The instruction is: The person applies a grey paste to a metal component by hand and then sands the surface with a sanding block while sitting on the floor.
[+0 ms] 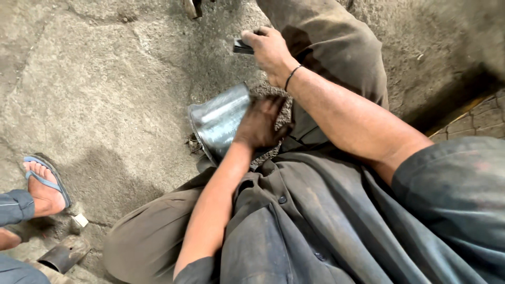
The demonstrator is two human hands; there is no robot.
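Head view: the person is sitting low on a rough concrete floor (100,89), knees spread, in dusty dark clothes. The left hand (261,123), blackened with grime, is lying near the centre of the frame with its fingers spread flat over the side of a shiny metal pot (220,122). The pot is lying tipped on its side between the knees, its wide end facing the lower left of the frame. The hand is pressing and steadying it rather than gripping round it.

The right hand (269,50), with a thin black band at the wrist, is hovering in the upper middle of the frame, just above the pot and apart from it. Its fingers are curled tight round a small dark tool (242,47), of which only a short flat end is showing at the left of the fist; what kind of tool it is cannot be told.

As for progress, the pot's side is looking bright and fairly smooth with faint streaks, and the tool is not touching it at this moment, so the working of the surface appears to be under way, not finished; how much is left cannot be told.

At the lower left, another person's foot (42,184) in a blue sandal is resting on the floor, with a dark metal pipe piece (63,256) just below it.
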